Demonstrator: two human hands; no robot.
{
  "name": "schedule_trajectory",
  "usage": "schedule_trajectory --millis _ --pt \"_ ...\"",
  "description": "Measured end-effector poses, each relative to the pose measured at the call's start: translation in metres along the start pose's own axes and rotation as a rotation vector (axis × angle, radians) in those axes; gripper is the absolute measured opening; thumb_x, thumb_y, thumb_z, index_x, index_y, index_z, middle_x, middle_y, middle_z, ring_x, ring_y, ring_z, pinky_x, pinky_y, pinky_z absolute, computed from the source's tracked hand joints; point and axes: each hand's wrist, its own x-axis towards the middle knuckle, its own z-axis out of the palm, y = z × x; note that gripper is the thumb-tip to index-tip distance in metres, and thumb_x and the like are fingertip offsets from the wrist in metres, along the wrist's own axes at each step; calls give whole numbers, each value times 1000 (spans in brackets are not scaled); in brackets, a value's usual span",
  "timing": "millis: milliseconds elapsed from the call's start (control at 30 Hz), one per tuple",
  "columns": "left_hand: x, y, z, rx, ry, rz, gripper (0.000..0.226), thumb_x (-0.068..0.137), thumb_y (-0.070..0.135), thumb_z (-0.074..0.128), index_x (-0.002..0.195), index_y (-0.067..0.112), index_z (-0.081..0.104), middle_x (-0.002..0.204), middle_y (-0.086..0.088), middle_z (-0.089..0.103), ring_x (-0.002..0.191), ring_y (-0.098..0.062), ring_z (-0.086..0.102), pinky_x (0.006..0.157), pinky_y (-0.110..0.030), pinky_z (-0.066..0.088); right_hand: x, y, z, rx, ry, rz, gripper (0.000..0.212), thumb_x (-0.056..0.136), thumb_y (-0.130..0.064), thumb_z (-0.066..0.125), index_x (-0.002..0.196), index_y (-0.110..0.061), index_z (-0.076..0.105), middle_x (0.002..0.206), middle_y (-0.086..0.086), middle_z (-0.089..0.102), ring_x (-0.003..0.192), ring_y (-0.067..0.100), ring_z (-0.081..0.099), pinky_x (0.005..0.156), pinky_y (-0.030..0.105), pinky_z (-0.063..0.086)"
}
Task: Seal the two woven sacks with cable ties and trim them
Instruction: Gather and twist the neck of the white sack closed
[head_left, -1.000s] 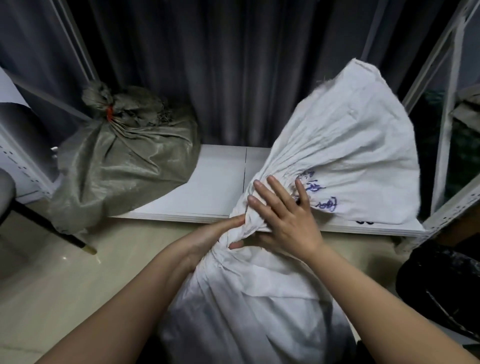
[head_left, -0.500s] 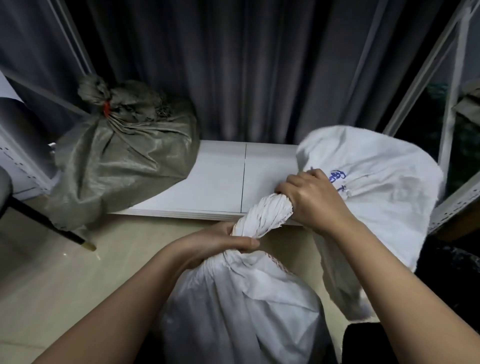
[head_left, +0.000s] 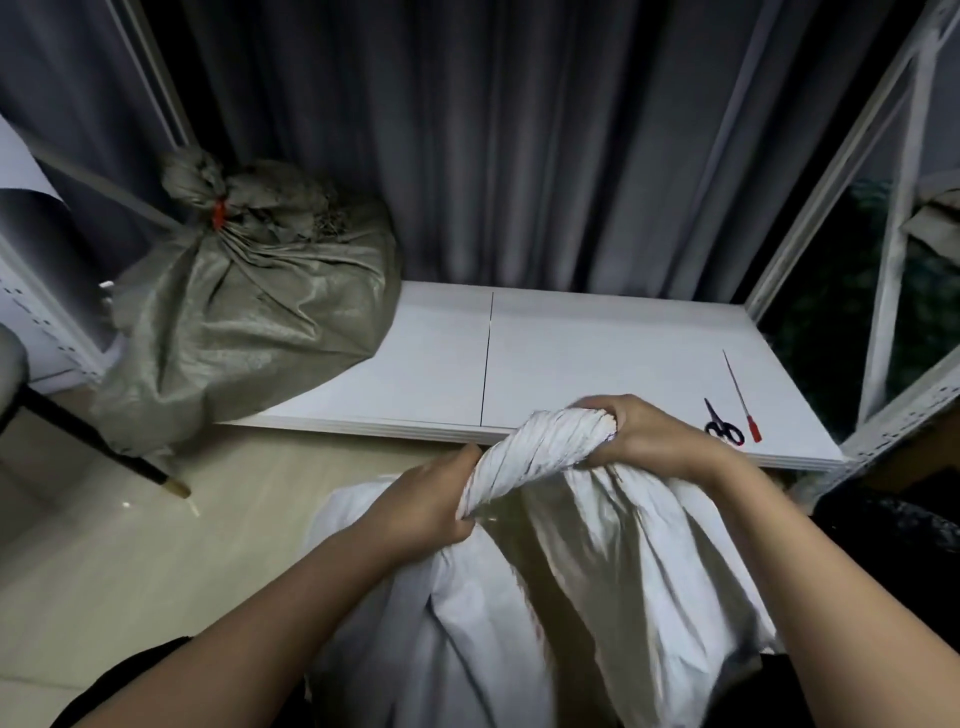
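A white woven sack stands on the floor right in front of me. Its top is twisted into a thick rope-like neck. My left hand grips the lower end of that neck and my right hand grips the upper end, with the loose mouth of the sack draped down under it. A grey-green woven sack leans at the back left, its neck bound by a red cable tie. A loose red cable tie and black-handled scissors lie on the white platform.
The low white platform runs across in front of dark curtains. White metal shelf frames stand at the left and right. A dark chair leg crosses the tiled floor at left. Something black sits at right.
The sack's open top has been gathered, twisted into a tight neck and folded down toward me. My right hand moved from flat on the fabric to a grip. The tie and scissors came into view.
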Motion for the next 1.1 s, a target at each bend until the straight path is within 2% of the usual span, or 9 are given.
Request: schedule_trajectory --millis 300,433,533,600,700,833,900,967,1100 --pt "5 8 6 -365 428 -73 30 82 36 64 109 25 56 101 7 69 98 -18 63 78 -30 48 5 -1 51 517 233 -23 40 62 -7 62 102 -5 68 99 12 72 95 24 67 88 35 51" --pt "12 13 3 -838 443 -132 24 85 26 66 108 20 62 95 1 69 102 -23 64 84 -26 47 15 -15 83 393 398 -120 28 77 2 58 100 -13 66 88 -8 73 85 2 66 79 19 51" --pt "16 19 2 -1025 462 -151 7 86 24 65 89 19 63 86 -16 65 94 -37 61 76 -26 44 24 -18 103 214 419 -115 40 74 -30 57 108 -9 58 95 -3 67 85 1 62 75 20 47" --pt "18 21 2 -1062 447 -153 20 77 37 61 90 22 63 79 -2 66 89 -27 64 79 -28 45 26 -19 109 154 391 -89 41 71 -39 53 99 -10 54 89 0 58 73 -1 55 68 15 40" --pt "22 23 6 -1103 409 -148 45 68 47 55 109 29 59 107 12 66 105 -5 60 94 -27 44 17 -22 108 199 302 -95 6 84 -18 53 88 -22 54 78 -13 57 68 -11 52 64 4 37" --pt "24 21 8 -1168 263 -213 49 59 53 57 103 33 50 120 -1 58 115 -14 54 106 -39 40 7 -17 100 349 106 -32 30 88 7 44 72 -18 49 49 -19 56 50 -11 50 50 4 37" --pt "23 21 6 -1150 136 -167 60 58 48 64 113 33 43 131 -2 51 122 -13 49 107 -32 38 7 -15 98 348 92 -13 13 80 -6 50 82 -17 57 63 -18 63 60 -11 56 56 6 42" --pt "24 18 7 -1001 19 -87 81 54 48 70 125 30 35 133 5 48 124 -6 46 106 -24 35 9 -14 97 253 63 -25 27 76 -21 49 99 -23 63 92 -16 67 85 -10 60 73 6 45" --pt "24 17 13 -947 59 -62 85 60 37 84 132 12 47 128 -2 60 122 -10 55 109 -28 40 10 -20 95 28 -16 -47 10 82 -32 50 86 -39 57 90 -27 58 86 -17 52 77 1 39"
